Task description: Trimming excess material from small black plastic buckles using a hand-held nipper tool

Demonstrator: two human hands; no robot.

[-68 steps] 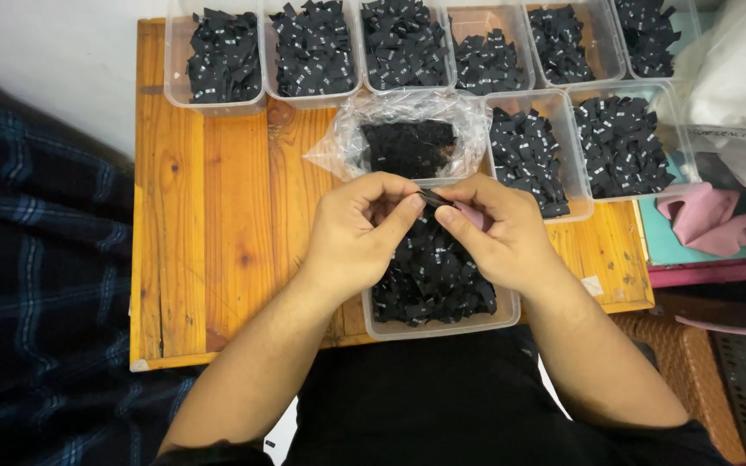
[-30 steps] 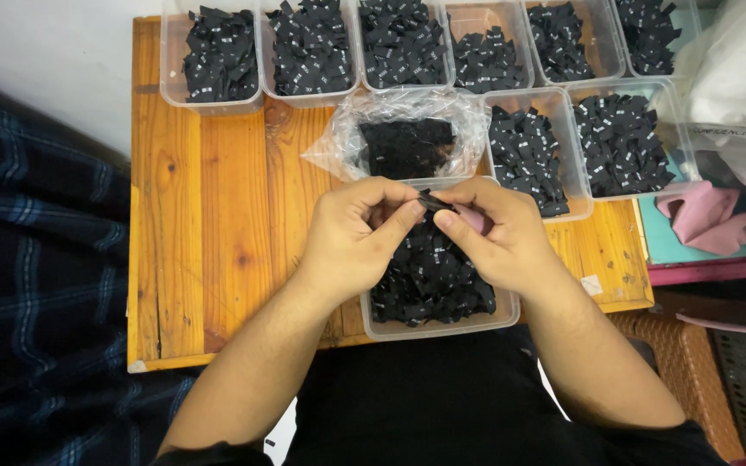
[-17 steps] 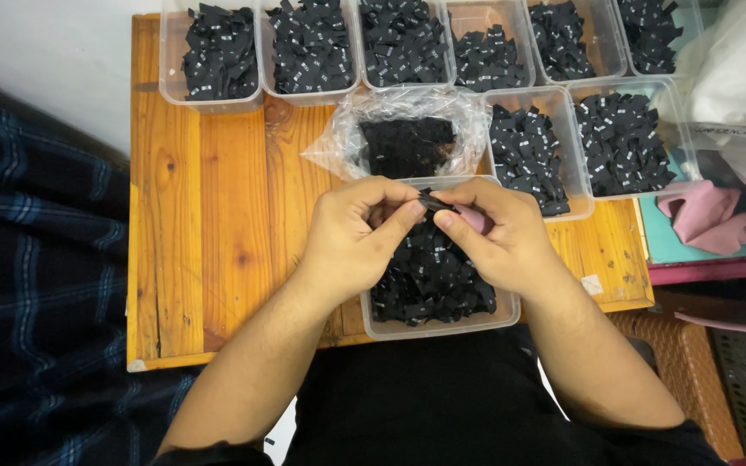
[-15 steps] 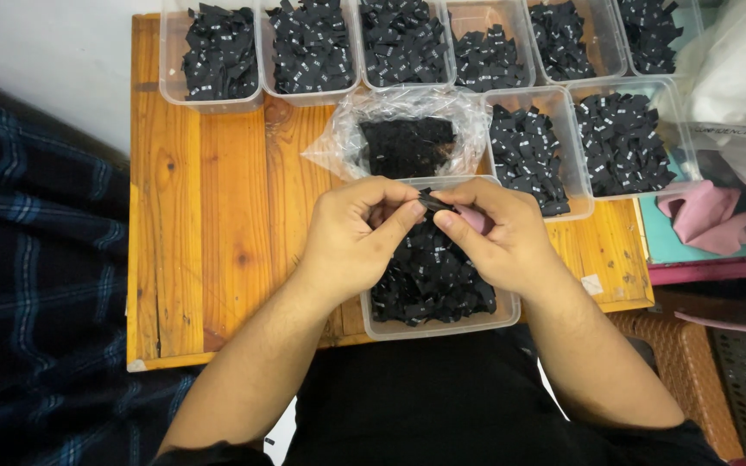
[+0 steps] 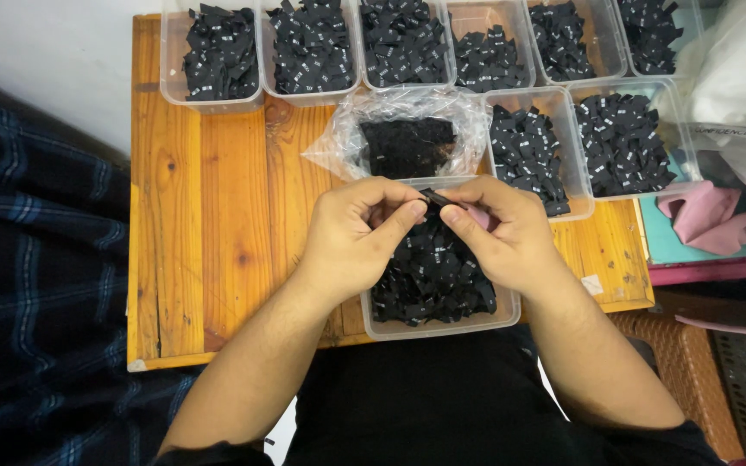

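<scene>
Fingers of the left hand point(image 5: 351, 233) and the right hand point(image 5: 502, 237) meet over a clear plastic tub point(image 5: 439, 326), pinching between them one small black fabric label point(image 5: 436, 198) held just above the heap of like labels in that tub. Both hands are closed on this piece, thumbs and forefingers pressed to it. Behind them lies a crumpled clear bag point(image 5: 468, 129) of black labels, and along the far edge of the wooden board point(image 5: 209, 224) stands a row of clear tubs point(image 5: 213, 95) filled with the same. Two more tubs point(image 5: 576, 203) sit at the right. Bare wood lies open to the left of the hands; the near tub overhangs the board's front edge. Pink cloth point(image 5: 705, 216) rests on a teal sheet beyond the right edge.
</scene>
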